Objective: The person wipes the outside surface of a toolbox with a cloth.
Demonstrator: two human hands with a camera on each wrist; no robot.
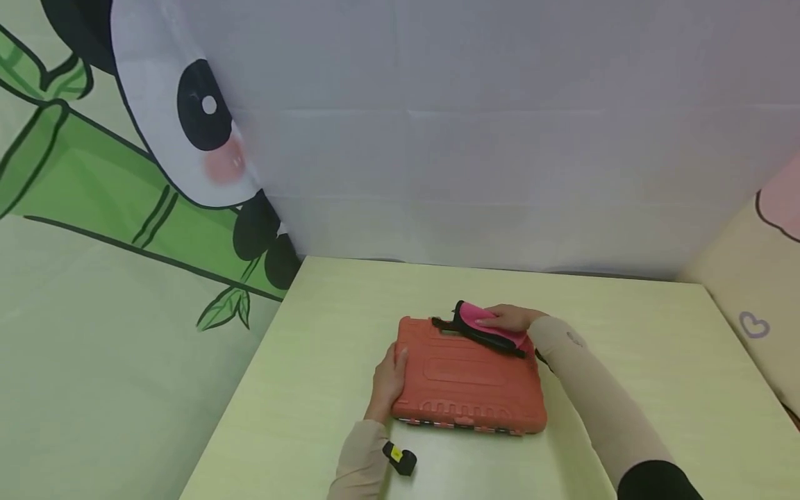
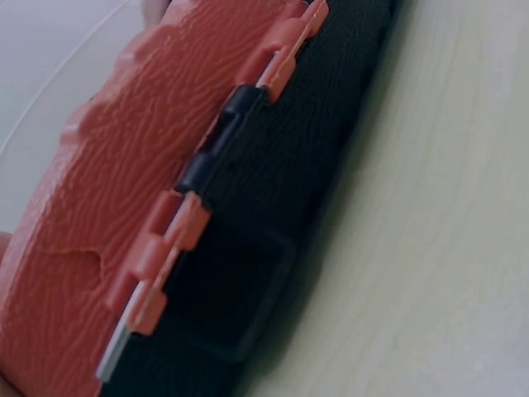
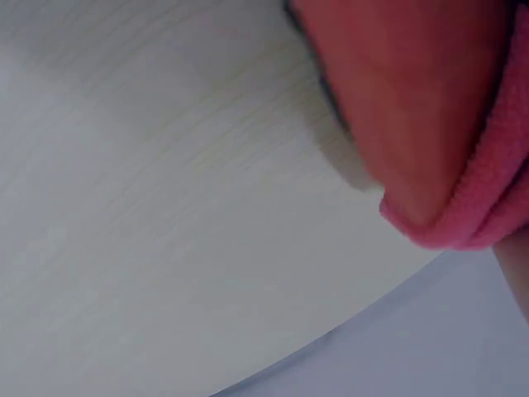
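Observation:
A red plastic case (image 1: 469, 385) lies on the pale table with its hinged side towards me. In the left wrist view, hinges (image 2: 157, 256) join its red shell to a black lower half (image 2: 289, 149). My left hand (image 1: 389, 380) grips the case's left side, thumb over the edge. At the far right corner, my right hand (image 1: 514, 317) holds a pink cloth (image 1: 475, 316) with a black border against the top. Fuzzy folds of this cloth (image 3: 496, 157) wrap the case's edge in the right wrist view. The right fingers are partly hidden.
The pale table (image 1: 312, 389) reaches back to a grey-white wall sheet (image 1: 475, 139). A cartoon panda and bamboo print (image 1: 169, 173) covers the left side. A cream wall panel (image 1: 750, 292) borders the right. A small black device (image 1: 400, 458) is worn at my left wrist.

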